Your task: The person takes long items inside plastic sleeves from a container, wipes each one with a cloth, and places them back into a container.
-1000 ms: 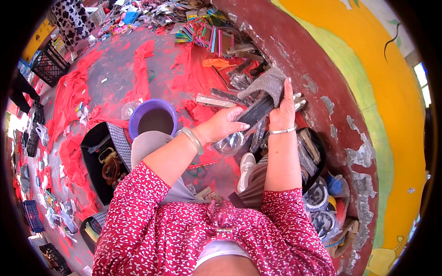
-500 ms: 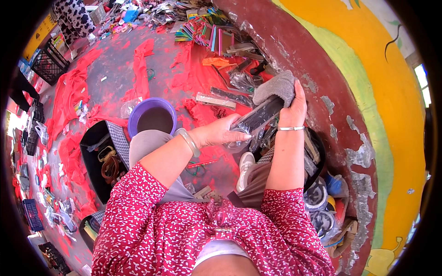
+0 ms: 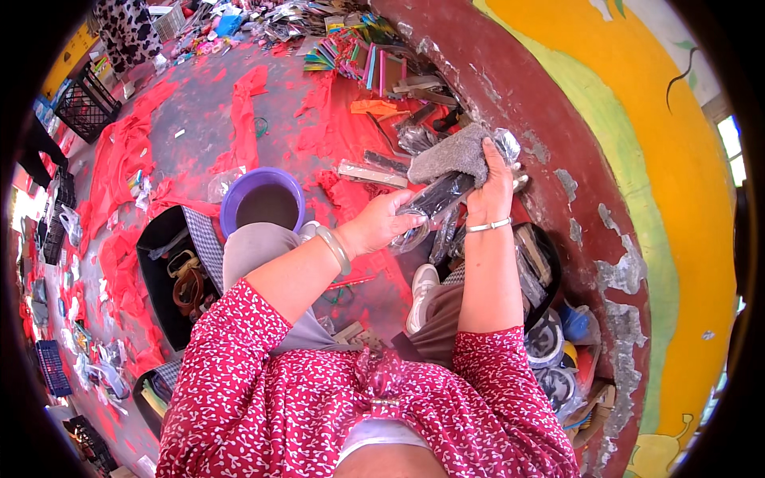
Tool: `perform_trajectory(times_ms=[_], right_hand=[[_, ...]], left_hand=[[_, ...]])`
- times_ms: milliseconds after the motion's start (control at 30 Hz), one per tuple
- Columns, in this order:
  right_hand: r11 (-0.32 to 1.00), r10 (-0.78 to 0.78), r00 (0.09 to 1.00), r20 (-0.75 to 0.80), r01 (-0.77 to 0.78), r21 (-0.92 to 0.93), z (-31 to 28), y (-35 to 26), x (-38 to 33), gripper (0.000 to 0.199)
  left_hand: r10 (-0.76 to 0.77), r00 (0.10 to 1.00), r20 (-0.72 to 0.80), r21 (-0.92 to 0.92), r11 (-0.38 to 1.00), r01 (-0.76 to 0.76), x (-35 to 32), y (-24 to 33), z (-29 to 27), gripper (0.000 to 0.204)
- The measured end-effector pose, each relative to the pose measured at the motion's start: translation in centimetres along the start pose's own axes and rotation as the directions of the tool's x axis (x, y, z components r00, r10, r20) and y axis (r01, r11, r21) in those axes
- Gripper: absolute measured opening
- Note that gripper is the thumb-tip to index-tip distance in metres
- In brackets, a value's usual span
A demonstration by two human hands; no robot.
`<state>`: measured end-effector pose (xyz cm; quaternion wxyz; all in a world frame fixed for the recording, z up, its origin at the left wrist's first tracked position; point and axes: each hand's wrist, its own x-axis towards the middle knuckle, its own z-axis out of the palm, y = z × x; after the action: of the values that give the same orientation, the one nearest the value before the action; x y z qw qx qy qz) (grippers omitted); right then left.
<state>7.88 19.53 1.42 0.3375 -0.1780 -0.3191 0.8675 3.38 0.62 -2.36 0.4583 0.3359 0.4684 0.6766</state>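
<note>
My left hand (image 3: 379, 226) is closed on the near end of a black strap in clear plastic (image 3: 440, 196), which looks like a packaged belt. My right hand (image 3: 491, 190) is closed around a grey cloth (image 3: 446, 156) folded over the strap farther along. Part of the clear wrapping shows past the cloth at the upper right. The cloth hides the middle of the strap. Below my hands, a black bin (image 3: 550, 253) holds several long plastic-wrapped pieces.
A purple basin (image 3: 231, 209) of murky water stands by my left knee. Left of it, a black bin (image 3: 159, 301) holds brown coiled straps. Wrapped strips (image 3: 371, 174) lie on red sheeting ahead. A peeling wall (image 3: 590, 159) rises at the right. Another person's legs (image 3: 127, 36) show far left.
The grey cloth and my right hand have shifted slightly left, along the strap. Clear wrapping now shows beyond the cloth. My left hand has moved slightly, still holding the near end.
</note>
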Motion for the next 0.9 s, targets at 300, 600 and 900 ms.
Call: perform_trajectory(times_ms=[300, 600, 900], right_hand=[[0.962, 0.201, 0.969, 0.146, -0.168, -0.214, 2.5, 6.2, -4.3, 0.018], [0.956, 0.243, 0.966, 0.085, -0.224, -0.188, 1.9, 5.3, -4.0, 0.021], [0.807, 0.500, 0.835, 0.231, -0.352, -0.475, 2.2, 3.9, -4.5, 0.028]], left_hand=[[0.173, 0.943, -0.285, 0.050, 0.985, -0.165, 1.3, 0.5, -0.9, 0.036], [0.008, 0.997, -0.072, -0.138, 0.990, -0.018, 0.8, 3.2, -1.9, 0.037], [0.125, 0.876, -0.465, 0.062, 0.992, -0.109, 1.6, 5.1, -6.3, 0.050]])
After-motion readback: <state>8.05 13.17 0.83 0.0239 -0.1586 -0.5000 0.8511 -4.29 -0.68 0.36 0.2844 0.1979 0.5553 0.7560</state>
